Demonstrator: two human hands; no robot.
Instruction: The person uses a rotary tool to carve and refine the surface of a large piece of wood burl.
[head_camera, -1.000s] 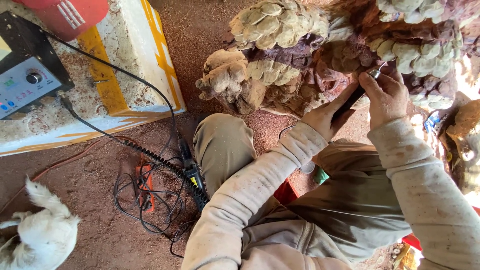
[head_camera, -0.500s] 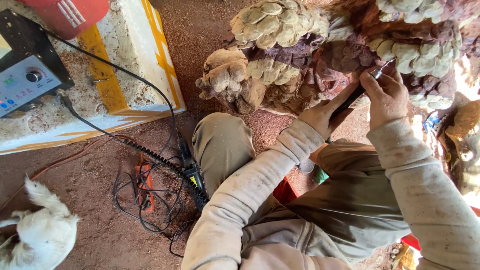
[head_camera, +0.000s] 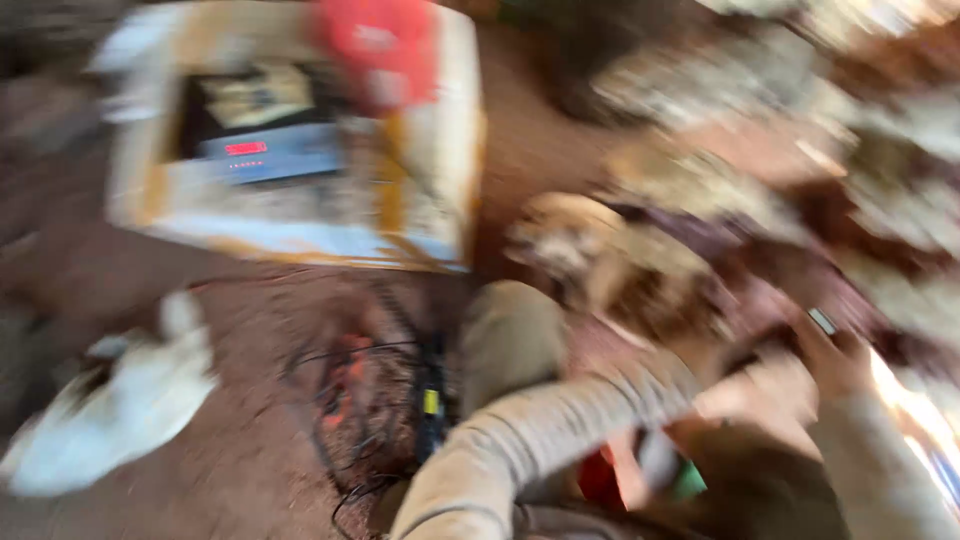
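Note:
The whole head view is smeared by motion. My left hand (head_camera: 742, 388) and my right hand (head_camera: 838, 362) are close together at the right, both closed around a dark slender tool (head_camera: 822, 322) with a pale tip. The tip is at a lumpy brown and cream carved piece (head_camera: 640, 262) that spreads across the upper right. Both pale dusty sleeves reach up from the bottom edge. The blur hides the fingers' exact grip.
A white and yellow box (head_camera: 420, 215) at the upper left carries a grey control unit (head_camera: 270, 155) with a red display and a red object (head_camera: 375, 45). Black cables (head_camera: 375, 410) lie tangled on the red dirt beside my knee (head_camera: 512, 340). A white cloth (head_camera: 125, 405) lies at the left.
The view has swung sharply, so everything has slid right and down and blurred. Both hands remain together on the tool at the carved piece.

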